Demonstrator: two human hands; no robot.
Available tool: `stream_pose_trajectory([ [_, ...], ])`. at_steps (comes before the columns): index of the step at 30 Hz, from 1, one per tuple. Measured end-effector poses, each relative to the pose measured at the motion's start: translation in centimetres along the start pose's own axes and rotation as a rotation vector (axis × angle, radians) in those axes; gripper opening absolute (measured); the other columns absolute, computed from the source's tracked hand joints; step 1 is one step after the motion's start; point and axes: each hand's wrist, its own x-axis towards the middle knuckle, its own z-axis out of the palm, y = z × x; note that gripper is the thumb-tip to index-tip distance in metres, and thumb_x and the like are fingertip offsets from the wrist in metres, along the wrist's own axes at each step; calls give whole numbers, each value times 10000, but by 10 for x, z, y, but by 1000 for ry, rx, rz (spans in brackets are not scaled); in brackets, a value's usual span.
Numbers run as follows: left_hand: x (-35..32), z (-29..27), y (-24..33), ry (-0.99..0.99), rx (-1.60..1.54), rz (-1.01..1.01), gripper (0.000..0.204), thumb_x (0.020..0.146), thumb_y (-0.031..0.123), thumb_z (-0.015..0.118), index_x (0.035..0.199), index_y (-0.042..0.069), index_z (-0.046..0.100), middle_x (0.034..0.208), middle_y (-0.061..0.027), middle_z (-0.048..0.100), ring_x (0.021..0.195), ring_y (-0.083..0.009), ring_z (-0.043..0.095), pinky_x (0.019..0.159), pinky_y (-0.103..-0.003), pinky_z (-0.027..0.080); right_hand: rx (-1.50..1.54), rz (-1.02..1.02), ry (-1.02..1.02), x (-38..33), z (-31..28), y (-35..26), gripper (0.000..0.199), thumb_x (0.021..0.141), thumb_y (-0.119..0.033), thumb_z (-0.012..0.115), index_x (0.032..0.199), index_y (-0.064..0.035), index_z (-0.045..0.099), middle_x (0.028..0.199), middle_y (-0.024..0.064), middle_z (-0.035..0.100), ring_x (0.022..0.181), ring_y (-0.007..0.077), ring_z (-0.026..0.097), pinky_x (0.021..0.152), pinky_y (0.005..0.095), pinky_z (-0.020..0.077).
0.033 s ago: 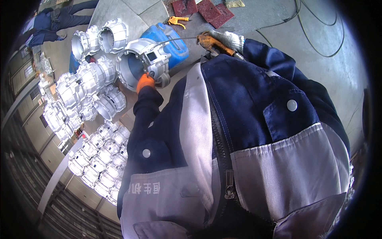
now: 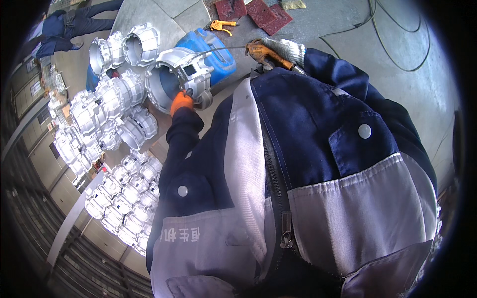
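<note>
A silver cast-metal housing (image 2: pixel 169 64), hollow and round-mouthed, lies tilted against a blue plastic jerrycan (image 2: pixel 218 57). My left hand (image 2: pixel 182 102), in an orange glove, is closed on the housing's near edge; part of its fingers is hidden. In a whitish knitted glove, my right hand (image 2: pixel 287 50) is wrapped round an orange air blow gun (image 2: pixel 268 53). The gun's long thin nozzle (image 2: pixel 221 48) reaches left to the top of the housing. Whether its tip touches the metal I cannot tell.
Several similar housings (image 2: pixel 102 104) stand at the left, with more stacked (image 2: pixel 126 198) beyond. A second orange air gun (image 2: pixel 223 26) and dark red pads (image 2: pixel 261 17) lie at the far side. A hose (image 2: pixel 375 35) curls at the right. Another person (image 2: pixel 64 30) is at the far left.
</note>
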Motion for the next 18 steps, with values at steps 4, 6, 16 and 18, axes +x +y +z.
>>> stream_pose_trajectory([
  [4, -2, -2, 2, -2, -29, -4, 424, 884, 423, 466, 1140, 107, 589, 1079, -177, 615, 1031, -339, 567, 877, -383, 424, -40, -20, 4, 3, -1, 0, 451, 895, -473, 503, 1038, -58, 606, 847, 59, 643, 648, 125, 596, 576, 247, 514],
  [6, -2, -2, 2, -43, -53, -45, 420, 883, 418, 468, 1138, 108, 590, 1078, -176, 616, 1030, -337, 568, 876, -383, 424, -60, -54, -10, 6, -3, 1, 449, 895, -469, 504, 1036, -55, 607, 850, 59, 643, 648, 126, 597, 578, 250, 515],
  [16, 7, 2, 2, 10, 66, -9, 415, 879, 394, 447, 1137, 101, 588, 1069, -178, 617, 1030, -336, 569, 880, -390, 430, 19, 38, 10, -4, -6, -9, 486, 901, -509, 460, 1038, -66, 604, 862, 82, 644, 654, 146, 614, 590, 269, 524],
  [18, 11, 2, 4, -9, 72, -15, 414, 877, 383, 440, 1144, 101, 584, 1086, -178, 611, 1039, -335, 565, 886, -393, 427, 7, -2, -96, -9, -12, -9, 458, 902, -481, 480, 1031, -58, 598, 837, 69, 635, 652, 133, 601, 578, 267, 521],
])
